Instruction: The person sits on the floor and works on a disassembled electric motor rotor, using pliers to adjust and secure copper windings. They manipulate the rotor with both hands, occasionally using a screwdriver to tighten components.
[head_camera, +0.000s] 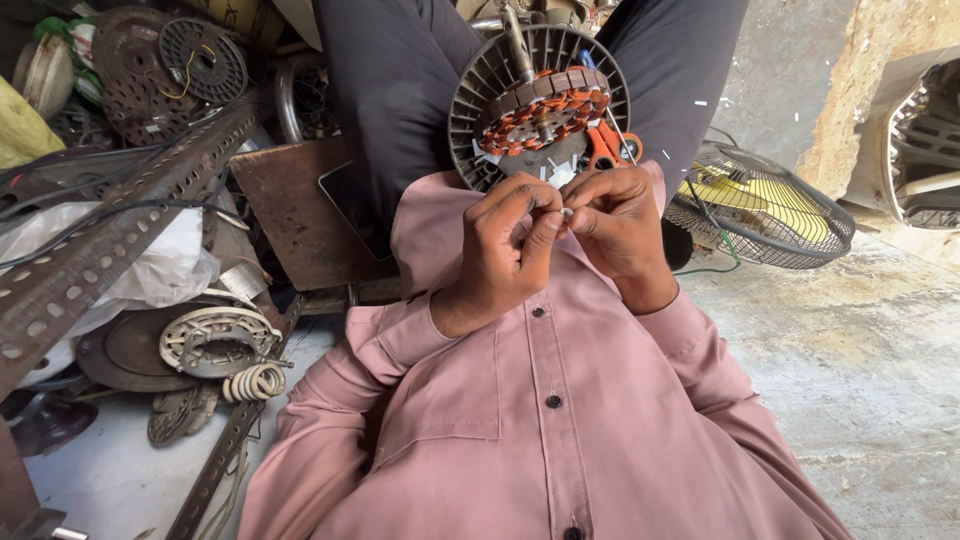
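The round grey metal fan motor housing with copper-wound stator coils (540, 105) rests on the person's lap between the dark trouser legs, and everything else is placed from it. Just below the housing, the left hand (505, 250) and the right hand (620, 228) meet over the pink buttoned shirt (560, 420), fingertips touching. Between them they pinch a tiny pale piece (566, 213), too small to identify; the left thumb and forefinger are closed narrowly on it, and the right fingers curl in tight against it from the other side. At the lower right edge of the housing lie orange-handled scissors (608, 147), just above the right hand. To the right of the housing, on the concrete floor, lies a round black wire fan guard with yellow blades inside (765, 205). To the left of the housing stands a brown rusty metal plate (290, 205), and further left a long perforated steel angle bar (120, 235) slants across a heap of scrap. Below and left of the housing, well apart, a dusty wound stator ring (215, 340) lies on the floor.
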